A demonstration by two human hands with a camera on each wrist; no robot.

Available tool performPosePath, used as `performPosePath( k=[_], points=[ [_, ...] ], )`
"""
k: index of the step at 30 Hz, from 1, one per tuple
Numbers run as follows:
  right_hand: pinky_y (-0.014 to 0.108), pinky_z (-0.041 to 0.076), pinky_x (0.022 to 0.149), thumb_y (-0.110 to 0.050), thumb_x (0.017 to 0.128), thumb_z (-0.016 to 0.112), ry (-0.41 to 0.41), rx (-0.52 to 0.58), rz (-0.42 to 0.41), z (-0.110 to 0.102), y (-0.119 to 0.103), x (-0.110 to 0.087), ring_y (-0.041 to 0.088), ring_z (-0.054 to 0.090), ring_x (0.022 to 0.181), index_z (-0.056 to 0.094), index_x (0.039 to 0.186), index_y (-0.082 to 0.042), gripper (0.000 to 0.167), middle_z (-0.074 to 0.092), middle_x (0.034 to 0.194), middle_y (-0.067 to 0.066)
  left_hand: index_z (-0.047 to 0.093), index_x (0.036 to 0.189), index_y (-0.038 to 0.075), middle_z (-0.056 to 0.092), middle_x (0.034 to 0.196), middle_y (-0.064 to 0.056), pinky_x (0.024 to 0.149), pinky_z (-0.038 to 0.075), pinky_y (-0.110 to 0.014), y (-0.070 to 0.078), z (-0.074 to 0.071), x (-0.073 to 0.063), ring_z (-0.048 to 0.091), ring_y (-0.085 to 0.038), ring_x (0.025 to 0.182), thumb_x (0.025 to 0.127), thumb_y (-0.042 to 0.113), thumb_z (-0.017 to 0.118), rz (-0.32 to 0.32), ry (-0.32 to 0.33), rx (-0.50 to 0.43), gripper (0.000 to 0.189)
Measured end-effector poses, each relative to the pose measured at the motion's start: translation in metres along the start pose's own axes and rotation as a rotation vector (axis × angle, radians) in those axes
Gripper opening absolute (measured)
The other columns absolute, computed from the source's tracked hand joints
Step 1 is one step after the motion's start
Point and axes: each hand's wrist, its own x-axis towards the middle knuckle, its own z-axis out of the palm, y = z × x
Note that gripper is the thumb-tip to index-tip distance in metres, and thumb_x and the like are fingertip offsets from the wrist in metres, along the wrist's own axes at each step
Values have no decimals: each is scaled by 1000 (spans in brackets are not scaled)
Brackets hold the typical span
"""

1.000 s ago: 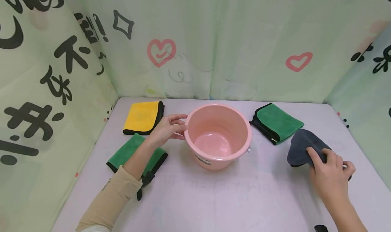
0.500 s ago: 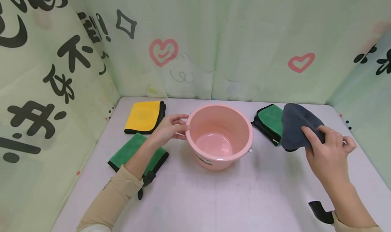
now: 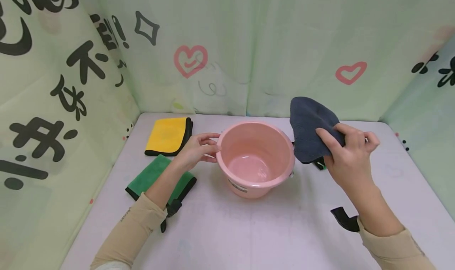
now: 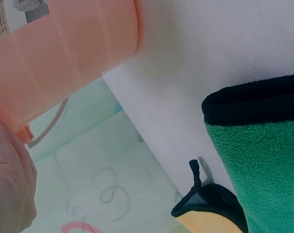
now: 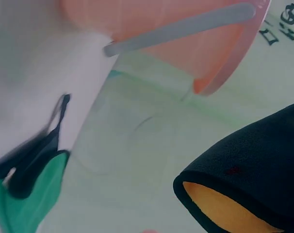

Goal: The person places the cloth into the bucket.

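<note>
My left hand holds the left rim of a pink plastic bucket, its fingertips right at the edge. In the left wrist view, that hand lies against the bucket's wall near the handle's joint. The right hand pinches a folded dark blue-grey cleaning cloth between thumb and fingers. Raised above the table, this cloth overlaps the bucket's right rim in the head view. A yellow inner face shows inside its black-edged fold in the right wrist view.
A yellow cloth lies at the back left, a green cloth nearer under my left forearm. Another green cloth, mostly hidden in the head view, lies right of the bucket. The bucket has a grey handle. Printed curtains surround the table.
My right hand has lifted the blue-grey cloth and carried it left, over the right green cloth to the bucket's right side. The left hand stays at the rim.
</note>
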Motion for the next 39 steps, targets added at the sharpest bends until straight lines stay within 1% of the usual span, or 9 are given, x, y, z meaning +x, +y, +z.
performPosePath(
  k=[2,5,9,16,22,28,31,35,39],
  points=[
    [55,11,72,16,68,57,18,25,-14,6,-4,6,44,43,83,58,104,-10,44,45,96,28,51,129,11,56,98,-13,69,55,-36,-1,0,0,64,-20,74,84,8,66,3,-1,0,48],
    [55,12,72,6,80,57,31,57,-36,15,-10,14,43,44,82,58,103,-12,30,46,95,26,50,129,12,56,99,-13,69,55,-36,-1,-1,0,64,-20,74,84,9,66,7,-4,1,48],
    [55,14,72,-14,93,50,24,87,-81,25,-17,23,41,45,82,57,104,-14,14,46,95,24,50,129,12,56,100,-13,69,55,-36,-1,-1,0,64,-20,74,83,9,66,7,-3,1,48],
    [53,18,71,-19,95,48,1,139,-195,43,-31,30,38,47,80,58,105,-14,15,49,95,23,50,129,12,56,100,-14,69,55,-35,-2,-1,0,64,-20,73,83,9,66,4,-2,10,48],
    [51,22,70,-12,97,42,-90,156,-266,54,-38,28,36,47,81,58,107,-12,19,49,98,22,50,130,12,55,98,-13,69,55,-35,-1,-2,0,64,-21,71,84,10,66,4,-10,5,49],
    [49,23,69,-18,99,39,-199,151,-306,64,-43,21,33,49,83,56,110,-13,21,49,99,21,50,130,12,55,99,-13,71,55,-38,-1,-2,-1,64,-21,72,84,10,66,16,-12,6,49],
    [50,25,70,-9,92,52,-262,183,-305,68,-44,18,33,50,87,57,110,-14,20,50,99,21,50,129,12,56,99,-13,71,55,-38,-1,-2,-2,65,-21,72,83,10,66,19,-8,12,48],
    [52,28,73,4,68,72,-348,203,-289,73,-45,14,34,51,92,58,110,-13,48,50,100,20,51,129,12,55,98,-13,68,55,-36,-2,-2,-1,64,-20,72,83,9,66,21,-7,5,48],
    [52,30,75,2,62,79,-428,170,-273,76,-45,10,34,52,94,59,110,-14,54,51,102,19,51,129,11,56,97,-13,67,56,-35,-1,-1,0,65,-20,69,83,8,66,13,-5,5,48]
  ],
)
